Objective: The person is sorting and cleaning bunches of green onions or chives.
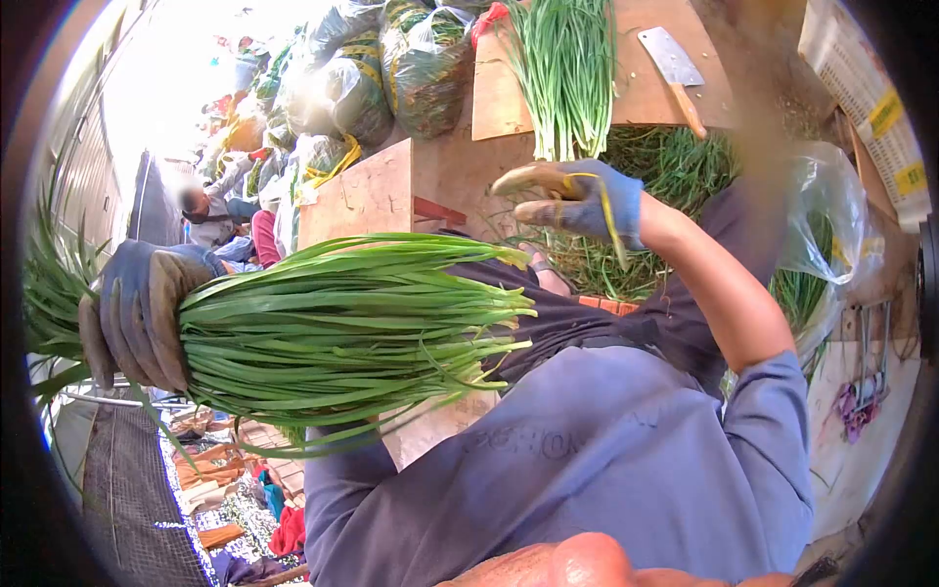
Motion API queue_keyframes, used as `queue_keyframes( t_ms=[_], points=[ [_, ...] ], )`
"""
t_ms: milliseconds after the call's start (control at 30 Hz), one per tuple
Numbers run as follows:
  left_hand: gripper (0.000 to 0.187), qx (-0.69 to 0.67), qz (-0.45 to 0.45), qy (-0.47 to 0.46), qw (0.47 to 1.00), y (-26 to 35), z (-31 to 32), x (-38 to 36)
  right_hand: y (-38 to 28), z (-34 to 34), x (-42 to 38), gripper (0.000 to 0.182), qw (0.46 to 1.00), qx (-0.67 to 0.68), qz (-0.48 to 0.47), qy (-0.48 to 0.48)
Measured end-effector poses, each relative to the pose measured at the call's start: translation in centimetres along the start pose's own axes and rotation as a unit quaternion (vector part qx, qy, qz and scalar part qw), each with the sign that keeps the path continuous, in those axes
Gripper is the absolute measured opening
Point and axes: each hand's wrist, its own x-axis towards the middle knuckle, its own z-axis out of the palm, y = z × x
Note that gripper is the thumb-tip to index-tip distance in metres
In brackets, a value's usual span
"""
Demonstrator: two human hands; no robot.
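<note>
My left hand [142, 313], in a dirty grey-blue work glove, is closed round a thick bunch of garlic chives [342, 338]. The bunch lies sideways in front of my chest, pale cut ends toward the right, leaf tips trailing out past the glove on the left. My right hand [577, 201], gloved in blue and tan, hangs in the air up and right of those cut ends. Its fingers are stretched, with a gap between them and the thumb. A narrow yellowish leaf [608, 210] drapes across this glove, its tip dangling below.
More chives [562, 73] lie on a wooden board [636, 29] beside a cleaver [672, 64]. Loose green trimmings [675, 161] cover the ground underneath. Stuffed plastic bags [425, 73] stand behind, and another person [220, 210] sits at left. A clear bag [831, 215] is at right.
</note>
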Motion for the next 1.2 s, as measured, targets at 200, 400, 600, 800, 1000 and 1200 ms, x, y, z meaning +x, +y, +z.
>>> queue_keyframes(
  t_ms=[200, 400, 600, 800, 1000, 1200],
  points=[
    [0.023, -0.005, 0.013, -0.002, 1.000, -0.1, -0.1, -0.5, 2.6, 0.0, 0.9, 0.044, 0.991, -0.078, -0.026, -0.101],
    [0.023, -0.013, 0.014, -0.006, 1.000, -0.5, -1.0, -0.6, 4.2, 0.7, 1.5, 0.027, 0.976, -0.139, -0.141, -0.085],
    [0.023, -0.027, 0.013, -0.019, 0.999, -1.6, -2.2, -0.7, -1.4, 3.7, 4.5, 0.019, 0.989, -0.032, -0.143, -0.015],
    [0.023, -0.036, 0.010, -0.038, 0.999, -2.5, -3.1, -0.9, -2.4, 1.3, 6.5, 0.021, 0.968, 0.125, -0.219, 0.020],
    [0.016, -0.055, -0.027, -0.029, 0.998, -3.5, -4.3, -1.2, -2.9, 1.5, 9.1, 0.020, 0.967, -0.095, -0.230, 0.044],
    [0.010, -0.084, -0.133, -0.063, 0.985, -4.2, -5.5, -0.6, -5.4, 4.0, 11.9, 0.020, 0.944, -0.277, -0.157, -0.088]
  ],
)
